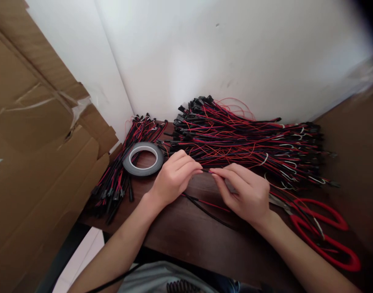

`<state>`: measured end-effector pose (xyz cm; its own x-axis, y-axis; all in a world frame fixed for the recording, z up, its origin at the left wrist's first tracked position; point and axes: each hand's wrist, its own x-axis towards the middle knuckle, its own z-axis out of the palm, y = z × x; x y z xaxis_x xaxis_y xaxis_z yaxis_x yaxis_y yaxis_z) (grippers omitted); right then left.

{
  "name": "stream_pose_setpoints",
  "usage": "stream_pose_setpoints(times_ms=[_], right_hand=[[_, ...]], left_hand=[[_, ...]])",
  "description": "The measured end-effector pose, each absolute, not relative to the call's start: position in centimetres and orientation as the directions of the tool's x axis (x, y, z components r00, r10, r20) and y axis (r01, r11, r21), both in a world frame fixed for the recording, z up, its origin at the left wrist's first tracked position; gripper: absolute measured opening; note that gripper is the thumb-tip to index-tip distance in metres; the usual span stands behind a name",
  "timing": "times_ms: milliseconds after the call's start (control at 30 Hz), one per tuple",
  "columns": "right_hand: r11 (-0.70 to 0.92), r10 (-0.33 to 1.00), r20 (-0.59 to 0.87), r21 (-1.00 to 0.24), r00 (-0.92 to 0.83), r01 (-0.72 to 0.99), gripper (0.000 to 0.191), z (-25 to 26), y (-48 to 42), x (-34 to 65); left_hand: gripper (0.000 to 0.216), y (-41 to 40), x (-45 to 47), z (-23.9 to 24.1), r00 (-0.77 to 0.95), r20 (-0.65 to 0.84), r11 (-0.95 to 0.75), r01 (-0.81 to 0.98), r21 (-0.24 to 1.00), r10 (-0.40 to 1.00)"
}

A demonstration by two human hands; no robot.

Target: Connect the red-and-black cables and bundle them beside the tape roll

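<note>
My left hand [177,175] pinches one part of a thin dark cable [206,170], and my right hand [243,191] pinches it a short way to the right. Only a small stretch shows between the fingertips, black with some red near the right fingers. Below the hands, a black wire and a red wire [215,205] run slantwise over the brown table [192,240]. A roll of dark grey tape [130,167] lies to the left of my left hand. Scissors with red handles [342,250] lie to the right, partly behind my right forearm.
A big pile of red and black wires with connectors [235,140] lies along the back wall [186,53]. A smaller wire bundle [113,183] is at the left, partly under the tape. Cardboard [36,162] stands on the left, with a brown panel [354,154] on the right.
</note>
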<state>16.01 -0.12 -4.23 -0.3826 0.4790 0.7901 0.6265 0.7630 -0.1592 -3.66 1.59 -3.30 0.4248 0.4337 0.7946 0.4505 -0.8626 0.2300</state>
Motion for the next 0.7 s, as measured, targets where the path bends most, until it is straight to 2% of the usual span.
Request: stream_pose_setpoints(times_ms=[100, 267, 467, 700], right_hand=[[0.764, 0.480, 0.792, -0.167, -0.378, 0.623, 0.012, -4.30, -0.14, 15.91], [0.767, 0.473, 0.792, -0.155, -0.386, 0.623, 0.014, -4.45, -0.29, 15.86], [0.777, 0.465, 0.781, -0.135, -0.416, 0.615, 0.016, -4.90, -0.29, 15.73], [0.777, 0.471, 0.786, -0.154, -0.401, 0.610, 0.016, -4.88, -0.23, 15.73]], left_hand=[[0.005, 1.46, -3.67, -3.28, 0.432, 0.784, -0.857, 0.458, 0.235, 0.445], [0.016, 1.19, -3.47, -3.26, 0.468, 0.735, -0.829, 0.512, 0.227, 0.490], [0.020, 1.18, -3.34, -3.19, 0.457, 0.688, -0.793, 0.534, 0.294, 0.563], [0.017, 0.99, -3.42, -3.14, 0.483, 0.673, -0.799, 0.529, 0.285, 0.560]])
